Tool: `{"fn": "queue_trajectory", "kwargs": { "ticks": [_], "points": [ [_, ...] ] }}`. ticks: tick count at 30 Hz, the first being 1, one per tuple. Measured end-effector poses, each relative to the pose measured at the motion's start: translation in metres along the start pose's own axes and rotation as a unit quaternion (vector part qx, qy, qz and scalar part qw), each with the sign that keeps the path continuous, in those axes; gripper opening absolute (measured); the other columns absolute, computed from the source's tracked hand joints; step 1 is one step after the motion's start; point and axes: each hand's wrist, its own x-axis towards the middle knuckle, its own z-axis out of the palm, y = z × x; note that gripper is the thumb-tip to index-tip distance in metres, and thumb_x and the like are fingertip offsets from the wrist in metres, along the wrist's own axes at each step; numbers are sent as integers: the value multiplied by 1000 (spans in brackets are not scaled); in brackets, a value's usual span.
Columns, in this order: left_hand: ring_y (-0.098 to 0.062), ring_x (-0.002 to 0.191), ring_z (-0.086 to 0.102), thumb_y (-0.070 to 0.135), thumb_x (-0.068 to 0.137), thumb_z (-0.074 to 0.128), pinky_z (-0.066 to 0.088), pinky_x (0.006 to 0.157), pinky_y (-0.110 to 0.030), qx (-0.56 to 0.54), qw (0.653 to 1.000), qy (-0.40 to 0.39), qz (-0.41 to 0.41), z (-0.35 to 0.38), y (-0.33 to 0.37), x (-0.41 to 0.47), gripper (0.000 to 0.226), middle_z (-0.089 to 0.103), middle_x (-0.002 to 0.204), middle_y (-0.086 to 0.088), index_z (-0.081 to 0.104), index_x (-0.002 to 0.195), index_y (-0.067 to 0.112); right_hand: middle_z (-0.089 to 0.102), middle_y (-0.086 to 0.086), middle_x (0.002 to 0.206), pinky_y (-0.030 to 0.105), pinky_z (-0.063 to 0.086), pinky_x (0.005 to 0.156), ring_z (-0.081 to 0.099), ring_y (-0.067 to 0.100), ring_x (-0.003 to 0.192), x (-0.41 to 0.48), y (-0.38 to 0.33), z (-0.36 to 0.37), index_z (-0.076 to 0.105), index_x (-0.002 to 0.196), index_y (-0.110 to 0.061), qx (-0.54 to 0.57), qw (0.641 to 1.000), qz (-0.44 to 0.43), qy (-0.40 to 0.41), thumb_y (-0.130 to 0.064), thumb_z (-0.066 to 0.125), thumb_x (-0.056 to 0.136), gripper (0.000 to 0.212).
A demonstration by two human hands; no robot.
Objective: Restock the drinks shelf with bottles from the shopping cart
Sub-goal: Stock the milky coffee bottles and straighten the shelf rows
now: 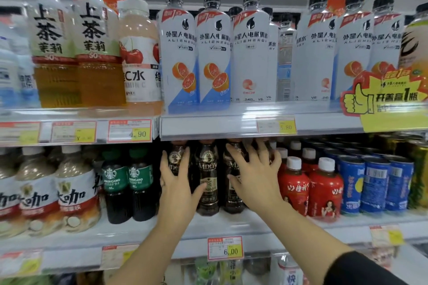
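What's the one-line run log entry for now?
phase: aligning | left hand: on dark coffee bottle | right hand: on neighbouring coffee bottle | cart: unseen

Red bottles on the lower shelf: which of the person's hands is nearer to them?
Right. The right hand rests on brown bottles beside the red bottles; the left hand lies farther left.
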Motion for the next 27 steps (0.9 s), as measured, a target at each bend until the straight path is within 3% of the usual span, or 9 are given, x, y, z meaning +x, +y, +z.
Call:
{"fn": "queue_trajectory", "kwargs": {
  "ticks": [4,9,15,18,21,24,27],
  "points": [
    [-42,138,17,27,82,69,34,105,-49,-6,1000,9,-10,3,4,-2,84,-10,154,-4,15,146,40,58,10,123,58,13,101,31,32,124,-1,-5,2,44,129,-34,14,1000,24,15,-36,78,58,79],
    [-43,136,19,20,85,66,38,102,-46,15,1000,6,-11,0,7,-5,82,-11,153,-6,14,146,40,59,13,118,57,16,100,33,33,122,-2,-11,5,48,128,-32,14,999,40,24,-32,80,56,78],
    [-34,139,24,18,84,67,41,102,-44,-42,999,24,13,-3,-5,-8,92,-10,155,-2,3,145,40,51,16,129,58,20,100,30,34,126,-4,-18,-2,45,131,-33,40,997,47,48,-33,77,63,76],
    [-25,140,26,18,86,64,41,98,-36,-100,995,17,-26,-6,-14,-15,95,4,156,-2,-11,141,43,49,14,133,54,17,100,29,33,128,-4,-35,-9,45,131,-35,56,997,-8,56,-38,70,70,66],
    [-27,127,44,17,87,63,42,87,-28,-119,988,-28,-95,-2,-28,-15,93,33,149,-8,-5,148,33,48,15,136,56,11,102,25,34,132,-1,-52,-3,37,136,-36,44,999,-30,0,-43,69,70,74],
    [-25,110,57,13,84,65,49,88,-37,-125,984,-59,-115,-1,-38,-12,87,58,127,-7,9,148,31,52,14,131,59,8,102,26,33,131,1,-54,4,37,137,-35,32,998,-35,-31,-45,71,68,78],
    [-22,106,60,12,84,65,51,87,-37,-116,984,-54,-125,-1,-38,-11,82,61,123,-5,14,147,28,56,12,126,59,8,102,30,30,128,2,-52,7,41,134,-35,48,998,-36,-23,-40,76,66,77]
  ]
}}
